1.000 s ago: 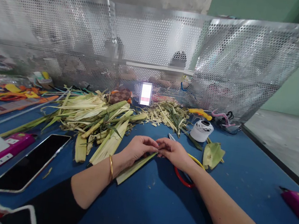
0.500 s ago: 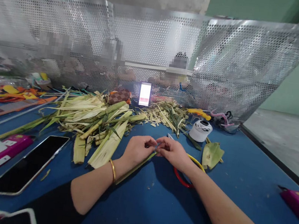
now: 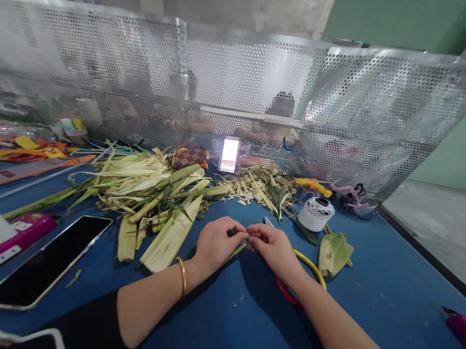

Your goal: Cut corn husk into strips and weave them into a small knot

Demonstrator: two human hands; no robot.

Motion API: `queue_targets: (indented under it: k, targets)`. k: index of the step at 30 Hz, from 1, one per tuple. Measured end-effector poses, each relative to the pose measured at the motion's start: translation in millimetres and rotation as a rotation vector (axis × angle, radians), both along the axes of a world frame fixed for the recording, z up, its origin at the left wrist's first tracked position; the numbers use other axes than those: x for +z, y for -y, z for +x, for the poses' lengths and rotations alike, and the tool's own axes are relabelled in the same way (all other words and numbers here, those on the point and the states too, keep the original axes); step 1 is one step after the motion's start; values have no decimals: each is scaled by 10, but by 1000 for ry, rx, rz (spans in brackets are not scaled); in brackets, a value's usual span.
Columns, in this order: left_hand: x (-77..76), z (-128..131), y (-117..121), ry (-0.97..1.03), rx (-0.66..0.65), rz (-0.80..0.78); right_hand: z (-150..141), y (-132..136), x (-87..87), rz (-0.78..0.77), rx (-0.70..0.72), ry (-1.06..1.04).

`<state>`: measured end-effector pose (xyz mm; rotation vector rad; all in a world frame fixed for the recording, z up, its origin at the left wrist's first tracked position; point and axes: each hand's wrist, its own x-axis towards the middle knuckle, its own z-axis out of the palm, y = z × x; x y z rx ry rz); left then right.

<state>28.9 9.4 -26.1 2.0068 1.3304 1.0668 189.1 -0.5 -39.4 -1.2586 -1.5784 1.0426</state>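
My left hand [image 3: 218, 245] is closed in a pinch on a narrow green husk strip [image 3: 238, 251], which slants down under my wrist. Fingertip to fingertip with it, my right hand [image 3: 270, 249] pinches at the strip's upper end. Whatever lies between the right fingers is too small to make out. Under my right forearm show a yellow curved handle [image 3: 316, 267] and a red one [image 3: 286, 292]; a silvery tip [image 3: 268, 222] pokes out beyond the hand. A spool of white thread [image 3: 315, 215] stands behind the right hand, near a cupped piece of husk [image 3: 335, 254].
Corn husks [image 3: 140, 178] are heaped at the left, with shredded scraps [image 3: 264, 185] at the back. A phone [image 3: 47, 263] and a magenta power strip [image 3: 4, 242] lie on the left. A perforated metal screen [image 3: 248, 72] closes off the far edge; people show blurred behind it.
The view has tipped up slightly, so everything sits lower and a little right. My hands stay together; less of the green strip shows beneath the left hand.
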Motion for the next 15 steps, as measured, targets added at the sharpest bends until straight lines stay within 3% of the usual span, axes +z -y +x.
queue_targets:
  k: [6, 13, 15]
  targets:
    - [-11, 16, 0, 27, 7, -29, 17, 31, 25, 52, -96, 147]
    - [19, -45, -41, 13, -30, -112, 73, -6, 36, 79, -82, 131]
    - [15, -71, -76, -62, 14, -116, 108, -19, 65, 109, -101, 138]
